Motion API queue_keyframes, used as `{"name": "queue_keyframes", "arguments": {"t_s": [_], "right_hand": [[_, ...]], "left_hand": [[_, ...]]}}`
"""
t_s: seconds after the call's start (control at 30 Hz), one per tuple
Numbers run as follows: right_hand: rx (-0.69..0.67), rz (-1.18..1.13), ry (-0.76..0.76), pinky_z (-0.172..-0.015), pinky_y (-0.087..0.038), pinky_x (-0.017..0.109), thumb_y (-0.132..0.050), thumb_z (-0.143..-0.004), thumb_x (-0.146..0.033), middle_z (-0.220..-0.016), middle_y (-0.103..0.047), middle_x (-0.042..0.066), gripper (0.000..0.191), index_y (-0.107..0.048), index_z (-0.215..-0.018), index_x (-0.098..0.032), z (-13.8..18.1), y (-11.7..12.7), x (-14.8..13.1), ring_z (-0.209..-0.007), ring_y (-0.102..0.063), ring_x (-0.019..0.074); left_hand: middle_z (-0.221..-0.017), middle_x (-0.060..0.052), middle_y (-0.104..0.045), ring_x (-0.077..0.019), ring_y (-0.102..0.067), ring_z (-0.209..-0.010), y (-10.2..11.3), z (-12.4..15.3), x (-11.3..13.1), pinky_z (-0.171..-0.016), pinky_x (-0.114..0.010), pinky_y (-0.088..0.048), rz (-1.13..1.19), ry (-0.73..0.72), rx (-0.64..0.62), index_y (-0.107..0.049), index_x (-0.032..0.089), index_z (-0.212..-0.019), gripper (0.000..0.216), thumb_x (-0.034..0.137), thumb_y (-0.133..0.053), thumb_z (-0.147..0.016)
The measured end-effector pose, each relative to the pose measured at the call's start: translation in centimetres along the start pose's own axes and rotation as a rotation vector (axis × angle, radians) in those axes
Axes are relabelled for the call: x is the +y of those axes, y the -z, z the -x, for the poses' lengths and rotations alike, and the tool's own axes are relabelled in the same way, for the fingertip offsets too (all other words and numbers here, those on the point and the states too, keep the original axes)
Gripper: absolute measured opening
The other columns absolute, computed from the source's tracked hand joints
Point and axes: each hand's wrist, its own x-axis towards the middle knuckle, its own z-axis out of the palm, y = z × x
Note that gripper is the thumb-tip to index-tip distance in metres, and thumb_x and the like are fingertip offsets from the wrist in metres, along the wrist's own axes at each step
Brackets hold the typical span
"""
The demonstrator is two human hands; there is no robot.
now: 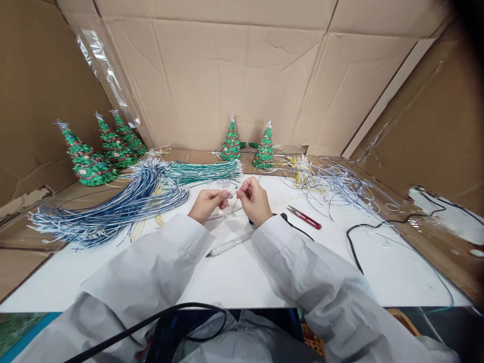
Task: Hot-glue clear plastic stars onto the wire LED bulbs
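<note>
My left hand (209,204) is closed in a pinch on a small, shiny, clear-purplish piece (229,195), too small to name. Just to its right, my right hand (255,200) has thumb and fingertips pressed together; whatever they hold is too fine to make out. The two hands are close but apart, above the white tabletop. Below them lies a pen-shaped tool (230,245) with a clear wrapped body and a dark tip. Red-handled thread snips (305,218) rest to the right of my right hand.
Blue-and-white wires (113,212) lie in a large bundle at left, with green wires (206,171) behind the hands. Loose pale wires (340,186) tangle at right. Small decorated Christmas trees (263,146) stand along the back and left (85,156). A black cable (351,242) crosses the right side. Cardboard walls (227,75) surround the table.
</note>
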Motion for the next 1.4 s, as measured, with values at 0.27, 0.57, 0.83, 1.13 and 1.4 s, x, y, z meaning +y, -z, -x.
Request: {"name": "queue_keyframes", "arguments": {"t_s": [0.27, 0.57, 0.83, 1.13, 1.4], "right_hand": [[-0.012, -0.05, -0.005, -0.055, -0.037, 0.025, -0.049, -0.072, -0.019, -0.061, -0.047, -0.006, 0.02, -0.029, -0.071, -0.024, -0.09, -0.01, 0.53, -0.056, -0.049, 0.0122], [-0.015, -0.046, -0.014, -0.054, -0.036, 0.024, -0.049, -0.071, -0.018, -0.06, -0.046, -0.006, 0.022, -0.028, -0.069, -0.024, -0.02, -0.11, 0.74, -0.054, -0.046, 0.0113], [-0.031, 0.011, 0.001, -0.055, -0.036, 0.024, -0.047, -0.072, -0.017, -0.059, -0.045, -0.006, 0.021, -0.027, -0.069, -0.024, 0.22, -0.03, 0.56, -0.054, -0.045, 0.0114], [-0.014, -0.005, 0.011, -0.054, -0.036, 0.024, -0.046, -0.071, -0.017, -0.06, -0.045, -0.006, 0.021, -0.027, -0.068, -0.024, 0.27, -0.1, 0.4, -0.054, -0.043, 0.011], [-0.017, 0.007, -0.006, -0.054, -0.036, 0.024, -0.046, -0.07, -0.016, -0.059, -0.045, -0.006, 0.021, -0.027, -0.068, -0.024, 0.36, -0.1, 0.65, -0.053, -0.044, 0.0112]], "left_hand": [[-0.048, -0.001, -0.056, -0.009, -0.045, -0.045, -0.3, 0.17, -0.13, -0.048, -0.024, -0.039, -0.018, -0.025, 0.006, -0.061, 0.013, -0.05, 0.041, 0.05, -0.067, -0.064], [-0.047, 0.0, -0.055, -0.009, -0.045, -0.044, -0.41, 0.14, -0.43, -0.047, -0.023, -0.039, -0.026, -0.033, 0.012, -0.063, 0.012, -0.054, 0.042, 0.053, -0.067, -0.063], [-0.046, 0.0, -0.054, -0.0092, -0.044, -0.044, -0.48, 0.37, -0.42, -0.048, -0.024, -0.038, -0.046, -0.035, 0.005, -0.062, 0.012, -0.054, 0.043, 0.053, -0.066, -0.064], [-0.046, 0.0, -0.052, -0.0096, -0.044, -0.046, -0.62, 0.61, -0.33, -0.052, -0.024, -0.039, -0.073, -0.072, 0.01, -0.058, 0.013, -0.047, 0.044, 0.051, -0.062, -0.069], [-0.044, 0.0, -0.051, -0.0102, -0.044, -0.046, -0.72, 0.68, 0.23, -0.052, -0.025, -0.039, -0.103, -0.087, 0.014, -0.058, 0.014, -0.046, 0.046, 0.054, -0.062, -0.068]]}}
